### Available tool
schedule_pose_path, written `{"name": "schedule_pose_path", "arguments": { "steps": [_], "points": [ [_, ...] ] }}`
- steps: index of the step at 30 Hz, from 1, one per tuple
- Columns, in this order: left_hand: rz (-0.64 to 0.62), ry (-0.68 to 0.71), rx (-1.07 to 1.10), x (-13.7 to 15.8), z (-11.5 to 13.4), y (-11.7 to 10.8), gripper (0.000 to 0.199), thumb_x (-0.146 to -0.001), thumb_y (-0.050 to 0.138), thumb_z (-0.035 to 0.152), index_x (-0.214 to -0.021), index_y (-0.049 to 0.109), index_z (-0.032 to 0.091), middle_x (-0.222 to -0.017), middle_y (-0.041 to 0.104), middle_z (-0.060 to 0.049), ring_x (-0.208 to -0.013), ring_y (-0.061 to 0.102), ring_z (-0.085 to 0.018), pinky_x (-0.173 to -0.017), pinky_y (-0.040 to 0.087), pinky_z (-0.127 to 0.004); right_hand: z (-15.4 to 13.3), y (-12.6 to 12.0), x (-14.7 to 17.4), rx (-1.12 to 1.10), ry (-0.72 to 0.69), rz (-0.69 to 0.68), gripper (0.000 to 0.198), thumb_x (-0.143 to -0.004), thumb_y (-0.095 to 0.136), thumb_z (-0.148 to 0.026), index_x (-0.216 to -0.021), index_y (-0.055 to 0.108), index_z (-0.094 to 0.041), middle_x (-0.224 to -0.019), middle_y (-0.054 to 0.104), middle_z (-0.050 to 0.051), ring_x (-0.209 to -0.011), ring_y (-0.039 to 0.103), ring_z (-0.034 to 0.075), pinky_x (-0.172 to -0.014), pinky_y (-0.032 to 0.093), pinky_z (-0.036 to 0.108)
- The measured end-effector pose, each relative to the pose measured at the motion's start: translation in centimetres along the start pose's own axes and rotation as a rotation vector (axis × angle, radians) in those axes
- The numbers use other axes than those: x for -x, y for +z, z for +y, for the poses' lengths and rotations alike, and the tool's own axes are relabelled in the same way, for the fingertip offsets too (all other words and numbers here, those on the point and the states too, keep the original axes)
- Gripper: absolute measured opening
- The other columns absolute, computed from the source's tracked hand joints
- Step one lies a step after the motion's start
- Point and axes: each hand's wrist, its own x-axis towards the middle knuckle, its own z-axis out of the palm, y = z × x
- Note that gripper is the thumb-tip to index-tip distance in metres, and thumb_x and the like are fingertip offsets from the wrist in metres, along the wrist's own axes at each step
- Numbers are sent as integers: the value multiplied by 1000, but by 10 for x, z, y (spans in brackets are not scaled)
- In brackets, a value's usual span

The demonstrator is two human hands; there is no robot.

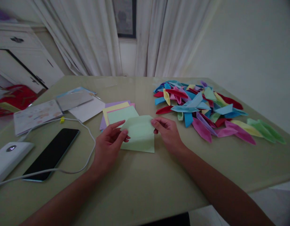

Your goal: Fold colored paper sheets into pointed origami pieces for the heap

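Both hands hold a light green sheet of paper (140, 133) over the middle of the table. Its two far corners are folded in, while the near edge lies straight. My left hand (109, 141) pinches the left folded corner between thumb and fingers. At the opposite corner, my right hand (167, 131) grips the paper with thumb and curled fingers. Just behind the sheet lies a stack of coloured square paper (122, 114), green on top, with pink, yellow and purple edges showing beneath.
A heap of folded coloured paper pieces (198, 106) spreads over the right of the table (140, 188). On the left lie a black phone (53, 153), a white power bank (12, 158), a looping white cable (92, 141), a patterned booklet (38, 114) and white papers (87, 108).
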Motion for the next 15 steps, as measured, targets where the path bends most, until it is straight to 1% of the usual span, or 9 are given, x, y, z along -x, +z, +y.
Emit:
{"name": "schedule_pose_path", "arguments": {
  "steps": [2, 3, 5, 7, 9, 10, 12, 15],
  "points": [
    [-27, 47, -30, 2, 1, 1, 42, -89, 79, 35, -127, 70, 21, -83, 78, -1, -72, 76, -16, -73, 65, -30, 1, -1, -2, -19, 5, 15, 29, -82, 82, -46, -92, 77, -18, -69, 66, -1, -57, 55, 11, -53, 45, 24],
    [-36, 60, -35, 3, 2, 1, 42, -89, 79, 34, -128, 69, 20, -83, 78, -1, -72, 76, -16, -74, 65, -31, 1, -2, -2, -33, 11, 19, 31, -82, 82, -46, -97, 76, -19, -68, 66, -2, -55, 54, 11, -51, 44, 23],
    [-43, 63, -20, 4, 3, 2, 38, -88, 79, 33, -122, 70, 19, -84, 79, -2, -71, 77, -17, -74, 65, -31, 1, -2, -3, -52, 16, 15, 35, -83, 82, -46, -105, 71, -21, -65, 63, -5, -52, 51, 10, -48, 41, 22],
    [-34, 50, 25, 3, 3, 3, 32, -86, 81, 32, -111, 69, 20, -84, 78, -2, -70, 77, -17, -71, 65, -31, 0, -1, -2, -47, 2, 3, 35, -83, 81, -46, -105, 68, -23, -66, 62, -6, -50, 50, 9, -45, 40, 21],
    [-31, 27, 68, 0, 1, 2, 28, -83, 83, 31, -100, 64, 20, -80, 77, 0, -68, 77, -17, -69, 64, -30, -1, 0, -1, -32, -21, -5, 34, -83, 81, -46, -102, 65, -23, -74, 65, -4, -50, 52, 9, -44, 41, 21],
    [-35, 14, 84, -1, 0, 2, 29, -82, 84, 31, -98, 62, 21, -79, 76, 0, -68, 77, -17, -69, 64, -30, -1, 0, -1, -26, -33, -6, 34, -83, 81, -46, -101, 64, -23, -78, 66, -4, -51, 52, 8, -44, 41, 21],
    [-52, -5, 94, -4, -2, 2, 30, -81, 84, 32, -99, 63, 21, -80, 77, 1, -70, 77, -17, -70, 63, -29, -1, 0, -1, -23, -55, -6, 33, -82, 82, -44, -100, 62, -23, -82, 67, -3, -52, 51, 8, -44, 42, 21],
    [-88, -16, 37, -7, -4, 0, 32, -82, 83, 34, -107, 70, 19, -81, 78, -2, -74, 77, -18, -73, 62, -31, 1, -1, -2, -12, -103, 2, 29, -83, 82, -38, -97, 61, -23, -87, 65, -3, -53, 51, 7, -44, 43, 21]
  ]
}}
